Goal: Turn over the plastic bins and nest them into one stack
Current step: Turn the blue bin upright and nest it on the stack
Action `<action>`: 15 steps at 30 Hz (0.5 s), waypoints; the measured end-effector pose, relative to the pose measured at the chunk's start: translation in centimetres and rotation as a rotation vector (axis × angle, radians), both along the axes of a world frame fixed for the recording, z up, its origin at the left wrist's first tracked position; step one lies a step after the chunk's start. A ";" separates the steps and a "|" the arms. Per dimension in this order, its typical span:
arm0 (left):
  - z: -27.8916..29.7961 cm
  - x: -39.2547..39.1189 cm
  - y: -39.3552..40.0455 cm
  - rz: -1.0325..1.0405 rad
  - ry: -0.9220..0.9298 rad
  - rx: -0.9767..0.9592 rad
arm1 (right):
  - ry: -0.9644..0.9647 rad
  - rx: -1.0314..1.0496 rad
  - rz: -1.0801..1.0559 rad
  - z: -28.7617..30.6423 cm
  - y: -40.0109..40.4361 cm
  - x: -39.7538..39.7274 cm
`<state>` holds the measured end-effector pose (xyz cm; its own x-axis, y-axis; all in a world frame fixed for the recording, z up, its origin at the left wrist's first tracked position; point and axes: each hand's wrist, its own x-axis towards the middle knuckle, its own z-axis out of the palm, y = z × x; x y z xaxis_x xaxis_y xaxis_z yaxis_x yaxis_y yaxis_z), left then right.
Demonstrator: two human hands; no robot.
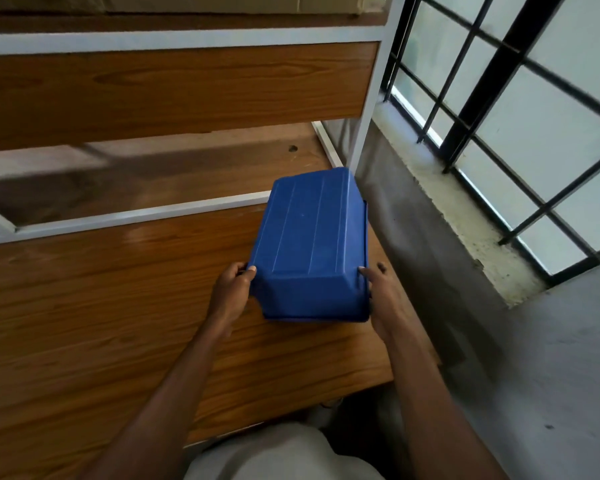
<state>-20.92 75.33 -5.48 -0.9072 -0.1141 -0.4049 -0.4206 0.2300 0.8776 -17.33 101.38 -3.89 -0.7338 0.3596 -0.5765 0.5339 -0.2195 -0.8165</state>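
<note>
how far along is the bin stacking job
Nothing looks stacked yet. Only one blue bin is in view, lying bottom-up on the wooden shelf, with the left hand and right hand gripping its near corners. Turning it over and nesting remain.

Wood shelf [84, 306] under the hands, white metal frame [136, 216] running across just beyond them. Higher shelf board [174, 91] further up, w/ what looks like a cardboard box [222, 3] at the very top, mostly cut off. Right of the hands: grey concrete wall [430, 258], window w/ black bars [520, 109].
</note>
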 end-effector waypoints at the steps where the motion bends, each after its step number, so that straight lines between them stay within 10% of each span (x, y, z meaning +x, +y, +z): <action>1: -0.1 0.2 0.1 -0.004 -0.033 0.028 | -0.013 0.004 -0.032 0.6 0.6 -0.3; 9: -1.0 2.3 0.9 -0.155 -0.197 0.064 | 0.072 -0.144 -0.008 6.2 2.0 -1.6; 15: 2.3 1.7 -0.4 -0.012 0.048 -0.027 | 0.114 -0.067 0.136 8.0 -0.9 -0.4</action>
<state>-19.20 74.94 -3.20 -0.9268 -0.1132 -0.3581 -0.3754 0.2585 0.8901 -17.78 100.53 4.14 -0.8351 0.2162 -0.5058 0.4668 -0.2081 -0.8595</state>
